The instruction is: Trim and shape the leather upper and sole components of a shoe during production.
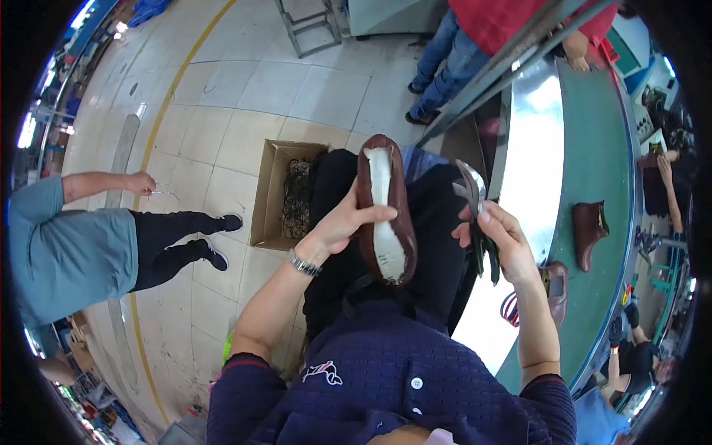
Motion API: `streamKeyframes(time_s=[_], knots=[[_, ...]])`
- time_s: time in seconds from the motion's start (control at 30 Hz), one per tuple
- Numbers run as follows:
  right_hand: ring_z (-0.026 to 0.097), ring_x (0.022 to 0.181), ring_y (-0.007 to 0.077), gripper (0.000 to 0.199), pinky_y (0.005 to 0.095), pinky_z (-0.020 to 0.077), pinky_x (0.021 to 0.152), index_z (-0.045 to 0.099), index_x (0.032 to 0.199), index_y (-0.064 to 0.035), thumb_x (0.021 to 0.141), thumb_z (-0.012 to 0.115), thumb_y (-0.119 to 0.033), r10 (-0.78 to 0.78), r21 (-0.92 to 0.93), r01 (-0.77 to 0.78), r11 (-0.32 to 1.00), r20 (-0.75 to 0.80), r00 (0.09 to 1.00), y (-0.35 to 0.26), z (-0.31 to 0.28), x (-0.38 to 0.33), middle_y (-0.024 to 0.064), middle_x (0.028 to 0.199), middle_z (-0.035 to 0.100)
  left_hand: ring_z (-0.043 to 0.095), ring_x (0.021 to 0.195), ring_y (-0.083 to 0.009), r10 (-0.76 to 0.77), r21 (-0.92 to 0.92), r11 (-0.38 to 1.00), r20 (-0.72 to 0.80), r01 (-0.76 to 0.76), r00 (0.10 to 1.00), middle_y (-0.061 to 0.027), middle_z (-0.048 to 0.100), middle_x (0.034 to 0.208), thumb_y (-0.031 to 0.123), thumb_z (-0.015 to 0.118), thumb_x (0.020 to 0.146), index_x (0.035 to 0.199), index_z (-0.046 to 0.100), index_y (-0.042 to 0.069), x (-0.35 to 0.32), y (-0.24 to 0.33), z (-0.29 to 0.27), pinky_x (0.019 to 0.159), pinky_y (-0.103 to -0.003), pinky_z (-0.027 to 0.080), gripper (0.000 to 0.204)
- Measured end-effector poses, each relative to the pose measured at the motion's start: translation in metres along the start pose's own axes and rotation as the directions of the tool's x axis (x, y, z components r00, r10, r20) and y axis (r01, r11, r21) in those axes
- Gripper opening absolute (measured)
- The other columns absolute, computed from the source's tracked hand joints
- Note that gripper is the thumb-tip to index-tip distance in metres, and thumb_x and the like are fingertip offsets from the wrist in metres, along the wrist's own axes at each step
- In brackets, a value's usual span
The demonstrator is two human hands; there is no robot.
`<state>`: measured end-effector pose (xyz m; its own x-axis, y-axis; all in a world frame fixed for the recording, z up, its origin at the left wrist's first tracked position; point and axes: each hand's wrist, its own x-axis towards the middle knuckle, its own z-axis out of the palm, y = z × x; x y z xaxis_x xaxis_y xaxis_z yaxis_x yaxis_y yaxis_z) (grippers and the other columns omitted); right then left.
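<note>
My left hand (343, 221) is closed round the side of a brown leather shoe (401, 204) held above my lap. The shoe's underside faces up, with a long white strip (380, 182) framed by the leather edges, and my thumb lies across it. To the right, my right hand (506, 236) grips a pair of metal pincers (472, 184) with dark handles. Their jaws point away from me and stand apart from the shoe. Some of the right hand's fingers are hidden behind the handles.
An open cardboard box (268, 194) with dark wiry scraps stands beyond my left leg. At right, a green conveyor belt (567, 311) with a shiny metal edge (535, 159) carries a brown ankle boot (589, 231) and another shoe (558, 293). People stand at left, ahead and right.
</note>
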<state>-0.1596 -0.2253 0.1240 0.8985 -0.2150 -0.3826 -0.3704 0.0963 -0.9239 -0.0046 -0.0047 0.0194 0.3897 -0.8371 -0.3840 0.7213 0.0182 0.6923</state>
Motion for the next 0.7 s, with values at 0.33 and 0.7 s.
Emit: streamKeyframes(time_s=[0.33,0.7], knots=[[0.057,0.057,0.0085,0.048,0.0211,0.0439,0.055,0.065,0.099,-0.0024,0.1,0.046,-0.046,0.422,-0.016,-0.448,0.894,0.37,0.828,0.055,0.02,-0.021,0.0046,0.068,0.064,0.035,0.137,-0.0268,0.224,0.455,0.842,0.192,-0.289,0.955,-0.0144,0.01,0.158,0.007,0.089,0.062,0.151,-0.018,0.02,-0.029,-0.084,-0.008,0.109,-0.043,0.036,0.14],[0.052,0.051,0.0066,0.055,0.0198,0.0429,0.05,0.065,0.079,-0.0046,0.099,0.043,-0.051,0.44,-0.05,-0.482,0.875,0.501,0.745,0.062,0.047,-0.024,-0.0016,0.057,0.053,0.051,0.091,-0.0084,0.257,0.219,0.944,-0.019,-0.246,0.966,-0.0034,0.054,0.107,0.053,0.058,0.092,0.118,0.04,0.007,-0.026,-0.058,0.026,0.084,-0.026,0.045,0.055]])
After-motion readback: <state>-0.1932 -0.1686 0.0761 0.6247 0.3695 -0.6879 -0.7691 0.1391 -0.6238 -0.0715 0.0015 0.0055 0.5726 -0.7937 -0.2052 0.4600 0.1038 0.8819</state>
